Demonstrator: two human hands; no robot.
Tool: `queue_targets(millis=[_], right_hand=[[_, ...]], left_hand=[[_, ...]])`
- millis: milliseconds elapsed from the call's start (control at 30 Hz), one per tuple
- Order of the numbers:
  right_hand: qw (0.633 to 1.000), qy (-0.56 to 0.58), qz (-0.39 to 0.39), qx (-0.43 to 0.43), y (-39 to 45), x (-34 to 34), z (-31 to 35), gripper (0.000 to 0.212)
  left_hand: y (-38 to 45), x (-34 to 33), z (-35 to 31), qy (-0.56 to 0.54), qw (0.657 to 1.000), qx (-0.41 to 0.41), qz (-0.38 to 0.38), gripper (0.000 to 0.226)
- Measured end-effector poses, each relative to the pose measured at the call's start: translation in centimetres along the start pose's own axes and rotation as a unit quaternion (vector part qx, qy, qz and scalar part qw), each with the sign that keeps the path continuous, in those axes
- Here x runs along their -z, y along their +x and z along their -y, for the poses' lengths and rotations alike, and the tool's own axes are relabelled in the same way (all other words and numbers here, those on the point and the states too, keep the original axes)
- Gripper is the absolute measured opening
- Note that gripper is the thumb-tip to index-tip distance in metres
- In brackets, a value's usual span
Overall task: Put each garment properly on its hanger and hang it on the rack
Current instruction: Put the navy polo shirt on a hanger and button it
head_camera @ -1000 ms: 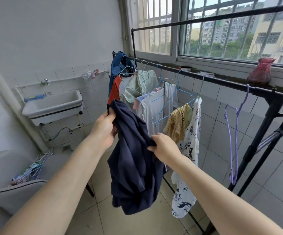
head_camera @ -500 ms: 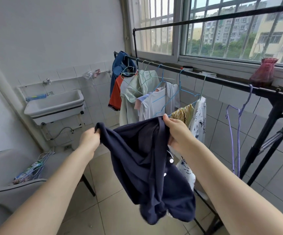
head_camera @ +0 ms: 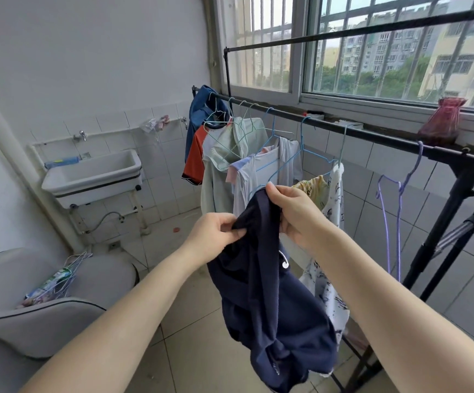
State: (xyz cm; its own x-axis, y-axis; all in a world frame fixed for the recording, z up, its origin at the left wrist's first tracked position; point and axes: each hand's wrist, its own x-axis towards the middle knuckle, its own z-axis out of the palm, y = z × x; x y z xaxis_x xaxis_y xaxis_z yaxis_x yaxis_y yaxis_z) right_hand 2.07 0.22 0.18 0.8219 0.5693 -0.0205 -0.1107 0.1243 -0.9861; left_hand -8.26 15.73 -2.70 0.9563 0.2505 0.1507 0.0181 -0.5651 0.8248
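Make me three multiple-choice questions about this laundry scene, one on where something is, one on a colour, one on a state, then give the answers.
1. Where does the empty purple hanger hang?
A. On the rack near its right end
B. On the sink
C. On the chair

2. What colour is the garment in both hands?
A. Orange
B. Dark navy
C. Yellow

3. What state is that garment in?
A. Hung on the rack
B. Lying on the floor
C. Held bunched, not yet on a hanger

Answers: 1 A, it hooks over the bar beside the right post. 2 B, the cloth gripped by the left hand and right hand is navy. 3 C, it droops from the hands with no hanger visible in it.
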Motion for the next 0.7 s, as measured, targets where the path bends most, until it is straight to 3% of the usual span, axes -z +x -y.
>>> queue_targets(millis=[100,200,300,367,467,567,633,700], right_hand=[[0.990,-0.108,-0.057,0.064,0.3,1.9,0.1,0.033],[0.957,-0.247,-0.088,0.124,0.8,3.1,-0.5,0.040],[0.890,-0.424,-0.109,0.129,1.2,2.6,-1.5,0.028],[0.877,-0.433,-0.143,0.149,0.7,1.9,-1.4,0.021],[0.897,-0.373,-0.068,0.226,-0.7,0.6,-0.5,0.031],[0.859,-0.478,0.043,0.182,-1.2,-1.0,-1.1,0.026],[0.896,-0.406,0.031,0.177,-0.6,-1.2,-1.7,0.033],[0.963,-0.229,-0.001,0.144,-0.5,-1.0,-1.4,0.029]], left_hand=[[0.1,1.2,-0.4,-0.044,0.999,-0.006,-0.008,0.011],[0.7,1.9,-1.5,-0.136,0.989,0.012,-0.064,0.021],[1.4,1.3,-2.7,-0.211,0.974,0.037,-0.075,0.023],[1.8,1.2,-3.2,-0.238,0.966,0.045,-0.092,0.023],[2.4,1.5,-4.0,-0.237,0.965,0.031,-0.106,0.022],[2.6,1.3,-4.5,-0.224,0.970,0.028,-0.095,0.020],[2.7,1.2,-4.7,-0.246,0.965,0.035,-0.086,0.019],[2.6,1.8,-4.6,-0.257,0.961,0.037,-0.091,0.014]])
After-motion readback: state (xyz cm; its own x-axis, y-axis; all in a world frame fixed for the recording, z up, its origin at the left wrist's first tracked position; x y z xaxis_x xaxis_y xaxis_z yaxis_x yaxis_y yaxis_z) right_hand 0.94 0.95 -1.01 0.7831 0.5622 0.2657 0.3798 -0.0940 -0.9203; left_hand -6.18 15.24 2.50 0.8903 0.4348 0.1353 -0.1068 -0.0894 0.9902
